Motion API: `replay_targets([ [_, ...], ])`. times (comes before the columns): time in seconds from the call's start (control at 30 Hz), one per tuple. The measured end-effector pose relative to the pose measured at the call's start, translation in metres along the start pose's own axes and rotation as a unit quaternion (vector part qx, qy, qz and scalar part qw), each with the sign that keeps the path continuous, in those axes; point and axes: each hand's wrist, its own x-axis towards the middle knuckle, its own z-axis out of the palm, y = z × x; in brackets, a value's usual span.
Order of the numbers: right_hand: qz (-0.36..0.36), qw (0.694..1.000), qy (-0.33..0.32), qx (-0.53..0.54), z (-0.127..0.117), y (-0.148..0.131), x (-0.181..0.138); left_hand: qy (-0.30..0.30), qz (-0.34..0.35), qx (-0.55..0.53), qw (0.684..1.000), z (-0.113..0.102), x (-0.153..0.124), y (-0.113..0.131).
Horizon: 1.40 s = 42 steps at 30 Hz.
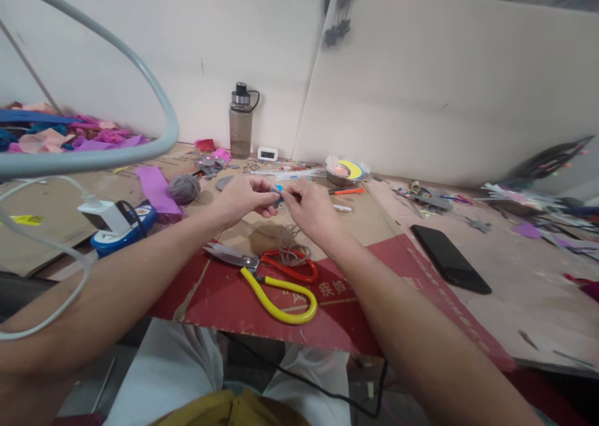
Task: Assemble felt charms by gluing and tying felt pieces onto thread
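Observation:
My left hand (pixel 253 196) and my right hand (pixel 309 206) meet over the middle of the table. Between their fingertips is a small bright blue piece (pixel 279 189), pinched from both sides; its kind is too small to make out. A tangle of thin grey-brown string (pixel 294 246) lies just below my hands. It rests partly on the scissors (pixel 253 262), which lie with blades apart, one handle red and one yellow. The scissors are on a cardboard sheet (pixel 337 307) with a red printed front part.
A black phone (pixel 449 259) lies to the right. A water bottle (pixel 240 123) stands at the back, near a small white digital display (pixel 267 154). A grey yarn ball (pixel 184 189), a blue power strip (pixel 124 229) and a white cable are on the left. A metal bowl (pixel 340 179) sits behind my hands.

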Motion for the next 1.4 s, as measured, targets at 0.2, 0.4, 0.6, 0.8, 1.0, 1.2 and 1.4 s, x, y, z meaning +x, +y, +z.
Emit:
replay_targets([
  [0.2, 0.006, 0.999, 0.008, 0.033, 0.001, -0.002, -0.001, 0.025, -0.011, -0.036, 0.999, 0.004, 0.000, -0.001],
  [0.4, 0.017, 0.994, 0.041, 0.099, 0.001, -0.004, -0.003, 0.049, -0.028, -0.067, 0.996, 0.002, 0.000, 0.001],
  [0.6, 0.021, 0.994, 0.047, 0.094, 0.005, -0.005, -0.002, 0.058, -0.023, -0.087, 0.994, 0.005, -0.002, 0.003],
  [0.8, 0.089, 0.983, 0.034, 0.156, 0.005, -0.007, -0.001, 0.040, 0.013, -0.091, 0.995, 0.005, -0.001, 0.000],
  [1.0, 0.143, 0.964, 0.018, 0.222, 0.004, -0.007, 0.001, 0.028, 0.043, -0.059, 0.997, 0.005, -0.002, -0.001],
  [1.2, 0.164, 0.953, 0.011, 0.255, 0.005, -0.002, 0.002, 0.007, 0.053, -0.031, 0.998, 0.002, 0.000, -0.004],
  [1.4, 0.180, 0.951, 0.005, 0.253, 0.005, 0.003, 0.002, -0.041, 0.052, -0.002, 0.998, -0.003, 0.002, -0.004],
])
